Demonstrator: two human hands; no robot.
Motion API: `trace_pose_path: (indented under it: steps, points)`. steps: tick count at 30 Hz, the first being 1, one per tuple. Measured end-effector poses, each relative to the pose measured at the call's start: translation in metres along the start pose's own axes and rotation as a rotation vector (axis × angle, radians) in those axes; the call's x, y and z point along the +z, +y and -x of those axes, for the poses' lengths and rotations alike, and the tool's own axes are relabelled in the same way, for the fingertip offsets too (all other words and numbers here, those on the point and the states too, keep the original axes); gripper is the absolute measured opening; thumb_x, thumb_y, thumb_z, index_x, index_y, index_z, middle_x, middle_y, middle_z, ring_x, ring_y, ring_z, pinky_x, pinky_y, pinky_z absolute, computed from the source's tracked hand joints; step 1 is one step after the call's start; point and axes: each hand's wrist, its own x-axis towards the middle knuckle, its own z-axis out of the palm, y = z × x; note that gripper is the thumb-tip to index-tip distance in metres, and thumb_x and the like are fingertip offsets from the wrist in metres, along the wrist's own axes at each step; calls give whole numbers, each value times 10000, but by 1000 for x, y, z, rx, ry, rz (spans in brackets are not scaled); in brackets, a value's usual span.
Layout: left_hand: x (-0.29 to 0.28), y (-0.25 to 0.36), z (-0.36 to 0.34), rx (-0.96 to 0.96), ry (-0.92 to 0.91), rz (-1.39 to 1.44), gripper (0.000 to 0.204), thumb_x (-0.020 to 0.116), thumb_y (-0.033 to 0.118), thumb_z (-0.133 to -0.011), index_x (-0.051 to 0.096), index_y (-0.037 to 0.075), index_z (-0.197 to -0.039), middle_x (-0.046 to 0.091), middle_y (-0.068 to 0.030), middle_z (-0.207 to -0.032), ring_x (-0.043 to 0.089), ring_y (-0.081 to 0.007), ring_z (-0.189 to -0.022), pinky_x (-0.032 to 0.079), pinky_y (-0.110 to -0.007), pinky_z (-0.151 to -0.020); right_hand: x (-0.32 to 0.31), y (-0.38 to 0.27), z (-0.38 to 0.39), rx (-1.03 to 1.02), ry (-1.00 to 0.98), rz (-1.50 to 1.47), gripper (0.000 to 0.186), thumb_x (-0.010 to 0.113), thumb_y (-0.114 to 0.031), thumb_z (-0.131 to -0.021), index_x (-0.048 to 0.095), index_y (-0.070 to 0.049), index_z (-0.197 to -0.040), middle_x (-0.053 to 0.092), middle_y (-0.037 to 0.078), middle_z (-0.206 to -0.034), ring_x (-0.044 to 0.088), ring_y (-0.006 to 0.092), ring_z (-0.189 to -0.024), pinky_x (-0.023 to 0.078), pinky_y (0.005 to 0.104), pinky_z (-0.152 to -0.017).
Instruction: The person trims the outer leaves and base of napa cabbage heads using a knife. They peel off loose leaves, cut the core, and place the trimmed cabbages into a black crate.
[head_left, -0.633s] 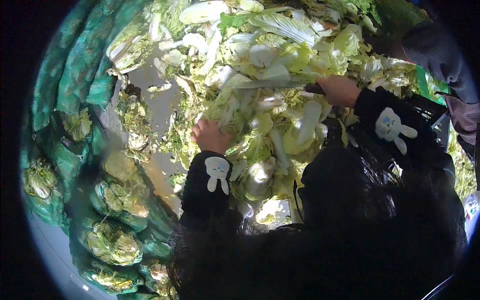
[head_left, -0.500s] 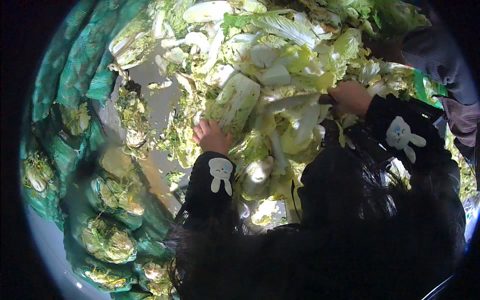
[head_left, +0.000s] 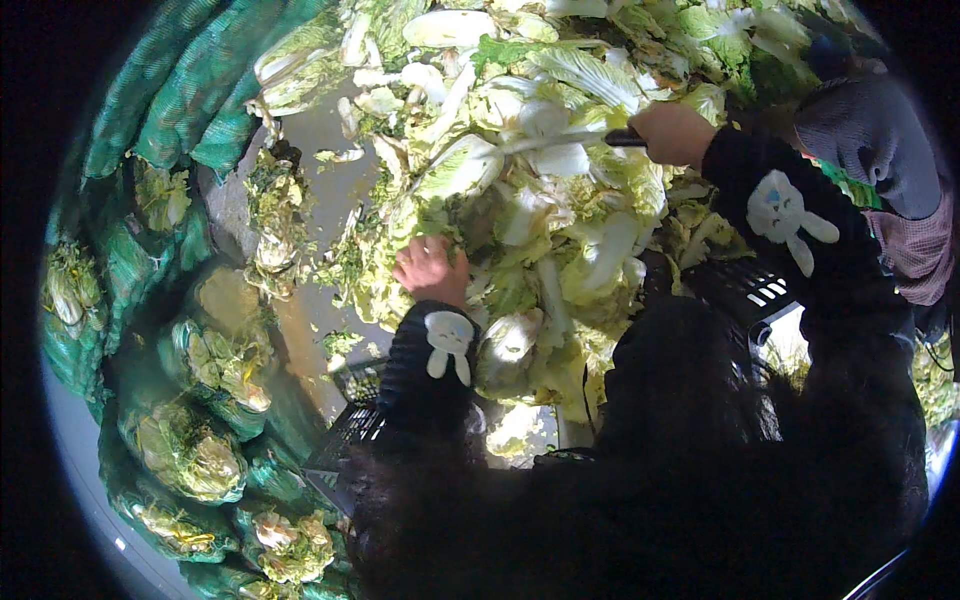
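Note:
My left hand (head_left: 430, 270) presses into loose pale green cabbage leaves (head_left: 375, 270) at the near edge of a big heap of napa cabbages (head_left: 560, 230), fingers curled around them. My right hand (head_left: 672, 132) is higher up on the right and grips the black handle of a knife (head_left: 560, 142). The blade points left over a cabbage head (head_left: 455, 165). Both sleeves are black, each with a white rabbit patch.
Green net sacks of cabbages (head_left: 180, 440) are piled along the left. A black plastic crate (head_left: 350, 430) stands just below my left arm, and another (head_left: 750, 290) sits under my right. A person in a grey knit cap (head_left: 865, 140) is at the right edge.
My right hand has lifted up and slightly left with the knife. The cabbage head has shifted up and away from my left hand, which has stayed in place.

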Motion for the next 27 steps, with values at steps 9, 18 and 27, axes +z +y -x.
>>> trace_pose_path:
  steps: [9, 18, 27]
  points:
    - [12, -26, -90, -23, -360, -90, 431, 627, 378, -654, 576, 248, -1062, 538, 12, -1097, 376, -285, -1093, 235, -488, -912, 10, -14, -16, 18, 25, 23, 186, 529, -144, -680, 569, -53, -837, 590, 142, -735, 592, 309, -671, 481, 418, -572]
    - [27, -29, -91, 167, -478, -245, 326, 532, 353, -741, 569, 305, -1062, 559, 15, -1030, 399, -309, -1065, 274, -506, -839, 45, -9, 6, -78, 33, 63, 100, 500, -76, -715, 522, -12, -788, 573, 167, -651, 588, 336, -649, 470, 421, -561]
    - [35, -45, -99, 92, -465, -146, 283, 455, 394, -769, 587, 290, -996, 570, 21, -1008, 455, -283, -974, 289, -538, -780, 32, -5, 23, 26, -35, 19, 186, 512, -94, -712, 517, -40, -890, 565, 155, -682, 576, 327, -665, 461, 416, -548]
